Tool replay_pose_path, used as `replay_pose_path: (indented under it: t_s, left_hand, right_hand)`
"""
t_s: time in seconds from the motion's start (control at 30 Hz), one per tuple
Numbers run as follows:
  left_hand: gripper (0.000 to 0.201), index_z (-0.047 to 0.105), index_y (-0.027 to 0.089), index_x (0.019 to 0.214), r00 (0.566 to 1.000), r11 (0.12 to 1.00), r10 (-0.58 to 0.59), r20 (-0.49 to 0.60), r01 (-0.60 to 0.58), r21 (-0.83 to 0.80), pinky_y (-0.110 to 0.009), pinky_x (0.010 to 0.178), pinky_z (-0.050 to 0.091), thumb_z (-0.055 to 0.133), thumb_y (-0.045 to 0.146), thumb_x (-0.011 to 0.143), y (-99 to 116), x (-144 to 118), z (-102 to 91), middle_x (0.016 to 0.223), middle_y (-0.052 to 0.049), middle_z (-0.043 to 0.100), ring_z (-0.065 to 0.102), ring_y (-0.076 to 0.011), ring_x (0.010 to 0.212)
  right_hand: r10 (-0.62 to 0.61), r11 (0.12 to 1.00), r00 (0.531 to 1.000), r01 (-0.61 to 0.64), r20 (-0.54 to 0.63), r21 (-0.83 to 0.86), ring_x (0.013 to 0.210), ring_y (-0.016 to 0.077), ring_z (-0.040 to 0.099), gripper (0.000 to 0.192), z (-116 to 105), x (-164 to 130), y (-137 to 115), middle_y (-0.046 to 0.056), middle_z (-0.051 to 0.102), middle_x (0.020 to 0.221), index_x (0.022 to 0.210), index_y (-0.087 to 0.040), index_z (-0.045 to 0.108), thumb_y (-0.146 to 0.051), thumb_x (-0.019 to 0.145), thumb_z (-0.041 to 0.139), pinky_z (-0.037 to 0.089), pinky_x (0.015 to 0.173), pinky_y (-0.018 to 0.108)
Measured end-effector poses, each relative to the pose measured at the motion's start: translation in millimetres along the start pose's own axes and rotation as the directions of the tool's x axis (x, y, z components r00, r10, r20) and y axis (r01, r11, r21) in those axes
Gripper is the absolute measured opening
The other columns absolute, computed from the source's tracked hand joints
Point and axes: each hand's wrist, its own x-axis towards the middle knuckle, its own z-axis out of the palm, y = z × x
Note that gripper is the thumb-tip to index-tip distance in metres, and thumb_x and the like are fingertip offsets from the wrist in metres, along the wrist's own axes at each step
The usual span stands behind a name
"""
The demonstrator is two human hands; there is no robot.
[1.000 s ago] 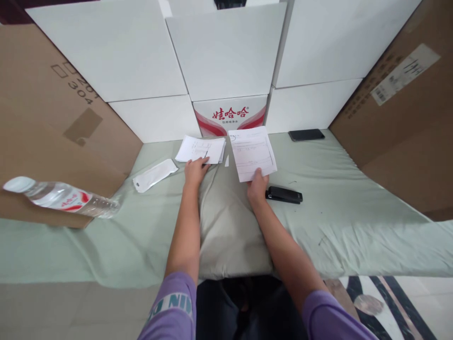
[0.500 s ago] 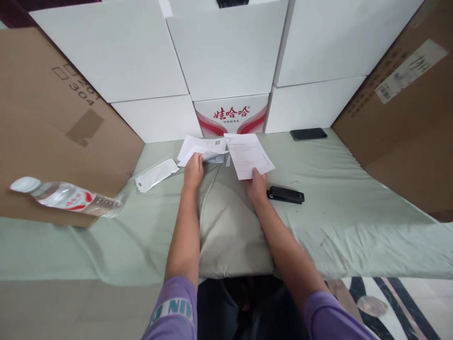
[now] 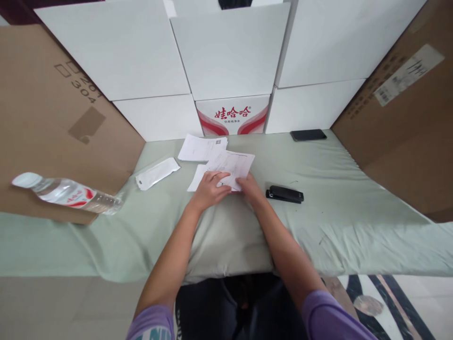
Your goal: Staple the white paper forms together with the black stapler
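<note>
You had both hands on the printed sheets [image 3: 231, 165] in the middle of the green cloth [image 3: 336, 212]. Your left hand [image 3: 209, 189] lay flat on top, fingers spread and pressing down. Your right hand [image 3: 249, 185] held the near right edge; it looked like a pinch, but the fingertips were hidden under the paper, so hard to be sure. At least two sheets were there, overlapped and skewed, one corner poking out left under your left hand, so edges not squared up. The black stapler [image 3: 284, 194] lay just beside your right hand, untouched, apart from the sheets. By my read: sheets gathered under the hands, aligning not finished, nothing fastened. A second small paper stack [image 3: 201, 148] sat just beyond, near the far boxes, not handled. A white pouch [image 3: 157, 173] lay to the left, well clear of your hands. A water bottle [image 3: 67, 193] lay on its side at far left. A dark phone [image 3: 308, 135] sat near the back right.
</note>
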Motion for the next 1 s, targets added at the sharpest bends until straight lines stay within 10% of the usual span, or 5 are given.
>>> replay_pose_path:
  t_s: [0.1, 0.27, 0.6, 0.73, 1.0]
  left_hand:
    - [0.03, 0.071, 0.028, 0.107, 0.953, 0.967, -0.252, -0.166, 0.253, -0.014, -0.052, 0.12, 0.033, 0.071, 0.05, 0.087, -12, -2, -6.6, 0.145, -0.011, 0.056, 0.046, -0.0328, 0.139]
    - [0.069, 0.039, 0.024, 0.146, 0.498, 0.559, -0.826, -0.264, 0.663, -0.499, -0.043, 0.113, 0.046, 0.062, 0.06, 0.091, -54, -12, -7.9, 0.145, -0.015, 0.055, 0.054, -0.0259, 0.136]
    - [0.052, 0.065, 0.022, 0.105, 0.641, 0.503, -0.685, -0.347, 0.071, -0.861, -0.03, 0.09, 0.055, 0.086, 0.054, 0.069, -54, -12, -21.1, 0.098, -0.004, 0.075, 0.073, -0.0193, 0.097]
    - [0.054, 0.067, 0.022, 0.111, 0.738, 0.474, -0.631, -0.241, 0.12, -0.872, -0.032, 0.087, 0.056, 0.086, 0.053, 0.07, -50, -13, -22.8, 0.101, -0.007, 0.077, 0.074, -0.0213, 0.096]
    - [0.04, 0.077, 0.014, 0.093, 0.662, 0.555, -0.711, -0.236, 0.323, -0.766, -0.034, 0.084, 0.061, 0.079, 0.05, 0.075, -55, -12, -4.2, 0.092, -0.01, 0.079, 0.074, -0.0234, 0.088]
  right_hand:
    - [-0.219, 0.97, 0.976, 0.218, 0.001, -0.106, 0.128, 0.0277, 0.059, 0.046, -2, 0, -2, 0.005, 0.074, 0.118, 0.106, -0.022, 0.07, -0.008, 0.062, 0.063, 0.034, 0.122, 0.053]
    - [-0.311, 0.92, 0.944, 0.327, 0.107, -0.216, 0.115, 0.0272, 0.062, 0.044, -5, -6, -9, 0.003, 0.073, 0.11, 0.107, -0.023, 0.069, -0.012, 0.066, 0.063, 0.042, 0.116, 0.053]
    - [-0.4, 0.853, 0.893, 0.445, 0.207, -0.273, 0.078, 0.0191, 0.061, 0.036, -12, -18, -31, 0.003, 0.071, 0.09, 0.105, -0.021, 0.068, -0.025, 0.07, 0.061, 0.05, 0.072, 0.033]
    - [-0.397, 0.858, 0.881, 0.456, 0.257, -0.238, 0.086, 0.0207, 0.065, 0.046, -12, -20, -35, 0.004, 0.073, 0.098, 0.121, -0.023, 0.065, -0.034, 0.077, 0.067, 0.051, 0.077, 0.034]
    - [-0.404, 0.835, 0.897, 0.441, 0.177, -0.329, 0.093, 0.0248, 0.066, 0.041, -10, -5, -7, 0.007, 0.074, 0.096, 0.099, -0.02, 0.074, -0.057, 0.084, 0.065, 0.053, 0.088, 0.042]
